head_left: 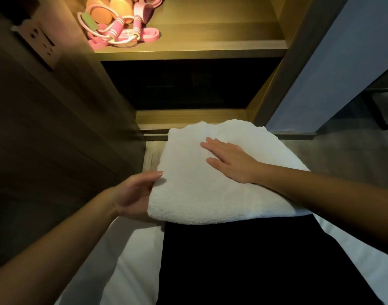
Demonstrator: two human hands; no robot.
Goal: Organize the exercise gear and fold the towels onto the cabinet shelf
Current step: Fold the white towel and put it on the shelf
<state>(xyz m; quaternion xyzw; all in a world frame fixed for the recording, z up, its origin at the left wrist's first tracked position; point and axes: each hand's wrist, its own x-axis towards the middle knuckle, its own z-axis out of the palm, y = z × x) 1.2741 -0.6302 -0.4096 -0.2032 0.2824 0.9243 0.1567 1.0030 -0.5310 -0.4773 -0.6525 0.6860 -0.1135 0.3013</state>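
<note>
Across the lap (232, 260), the towel (199, 199) may unfold if lifted: left hand (131, 194) grips its edge, right hand (230, 161) presses flat-fingered atop.

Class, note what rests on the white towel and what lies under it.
On top, the right hand lies flat. The left hand holds the towel at its left edge, fingers hidden underneath. Black clothing shows below the near edge; the rest is covered.

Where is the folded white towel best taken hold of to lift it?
Likely its two side edges, a grip from left and right with fingers beneath: the folded towel lies flat and limp, so one-edge lifting might unfold it.
</note>
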